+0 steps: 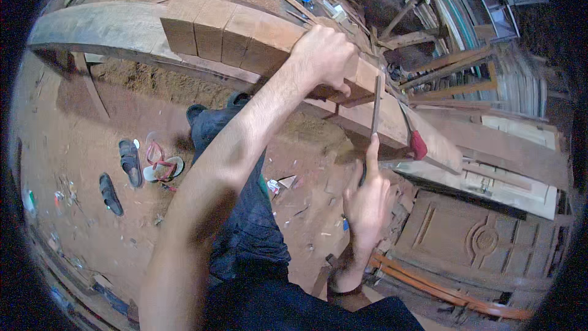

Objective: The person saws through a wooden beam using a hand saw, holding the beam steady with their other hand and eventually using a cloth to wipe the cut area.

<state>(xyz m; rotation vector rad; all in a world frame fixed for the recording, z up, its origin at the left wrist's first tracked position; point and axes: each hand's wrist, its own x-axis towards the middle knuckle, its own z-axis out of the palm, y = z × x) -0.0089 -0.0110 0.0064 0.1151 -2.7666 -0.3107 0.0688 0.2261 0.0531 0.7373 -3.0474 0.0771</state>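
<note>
Head view. A row of wooden blocks (260, 34) lies side by side along a raised plank surface (92, 27), beneath and beside the person's two hands. The left hand (324, 55) rests over the row toward its right-hand part; its fingers curl over the wood, with the thumb on the near side, but most fingertips are hidden, so whether they pinch or merely press cannot be told. The right hand (367, 205) points its index finger along a thin flat tool (376, 107), the tip at the strip's lower end; the remaining fingers fold in and appear to close on the tool, whose held part is largely concealed. The tool stands across the near side of the timber, just beyond the left hand. Nearby, a red item (418, 145) sits against the wood.

Progress, as judged: dark seams already divide the blocks left of the hands, whereas work at the tool's position appears unfinished; how much remains cannot be determined. Sandals (130, 162) lie on the ground; a carved panel (481, 236) occupies the lower right.
</note>
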